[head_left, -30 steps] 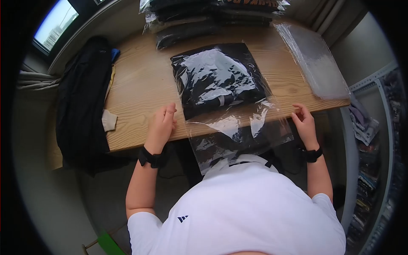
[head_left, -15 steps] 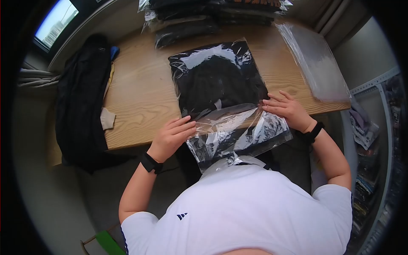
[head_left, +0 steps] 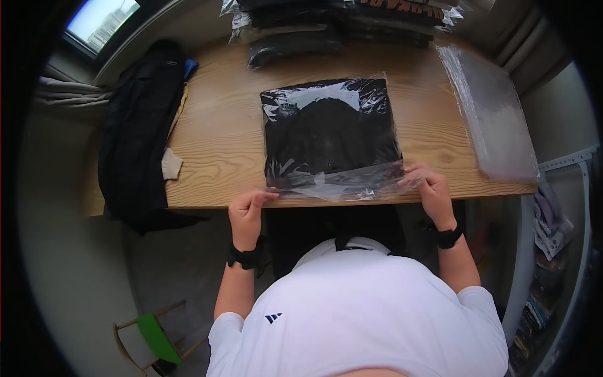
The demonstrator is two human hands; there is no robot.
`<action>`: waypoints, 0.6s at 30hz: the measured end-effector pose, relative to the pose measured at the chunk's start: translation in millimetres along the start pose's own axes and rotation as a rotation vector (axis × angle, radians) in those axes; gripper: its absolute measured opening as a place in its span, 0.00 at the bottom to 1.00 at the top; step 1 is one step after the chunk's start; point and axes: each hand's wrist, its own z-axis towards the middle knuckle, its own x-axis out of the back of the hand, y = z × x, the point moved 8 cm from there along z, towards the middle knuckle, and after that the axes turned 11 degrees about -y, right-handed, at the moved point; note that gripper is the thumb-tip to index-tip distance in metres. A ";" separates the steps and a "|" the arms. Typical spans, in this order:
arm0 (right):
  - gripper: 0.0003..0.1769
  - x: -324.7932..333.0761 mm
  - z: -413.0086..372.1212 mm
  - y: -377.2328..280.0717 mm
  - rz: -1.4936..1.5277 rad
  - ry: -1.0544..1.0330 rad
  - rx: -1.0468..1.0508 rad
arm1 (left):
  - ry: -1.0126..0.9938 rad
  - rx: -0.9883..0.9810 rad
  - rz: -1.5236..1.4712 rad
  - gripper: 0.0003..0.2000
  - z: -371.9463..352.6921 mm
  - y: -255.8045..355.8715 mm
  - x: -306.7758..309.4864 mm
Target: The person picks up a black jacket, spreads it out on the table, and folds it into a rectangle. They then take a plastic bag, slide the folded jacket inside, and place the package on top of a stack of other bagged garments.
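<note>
A folded black garment (head_left: 330,135) lies in a clear plastic bag on the wooden table, near its front edge. The bag's loose plastic end (head_left: 342,183) lies folded back over the garment's near side. My left hand (head_left: 247,210) is closed on the left corner of that plastic, thumb and fingers together. At the right corner my right hand (head_left: 428,188) pinches the plastic, its fingers partly seen through the film.
Dark clothing (head_left: 135,135) hangs over the left end of the table (head_left: 220,113). Bagged garments (head_left: 295,44) are stacked at the back. Clear bags (head_left: 493,113) lie at the right. A shelf (head_left: 584,182) stands right, a green chair (head_left: 157,339) lower left.
The bag's open end, which hung over the table edge toward my body, is now folded back onto the garment. Both hands went from lying flat to gripping its corners. The view has shifted.
</note>
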 end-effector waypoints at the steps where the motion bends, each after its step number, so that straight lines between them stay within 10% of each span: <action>1: 0.16 1.4 -0.8 0.2 0.021 0.051 0.028 | 0.066 0.022 -0.045 0.18 0.4 -0.8 -0.1; 18: 0.12 0.3 -10.0 -6.7 0.199 0.518 -0.267 | 0.194 0.392 -0.293 0.15 2.1 -22.1 -11.7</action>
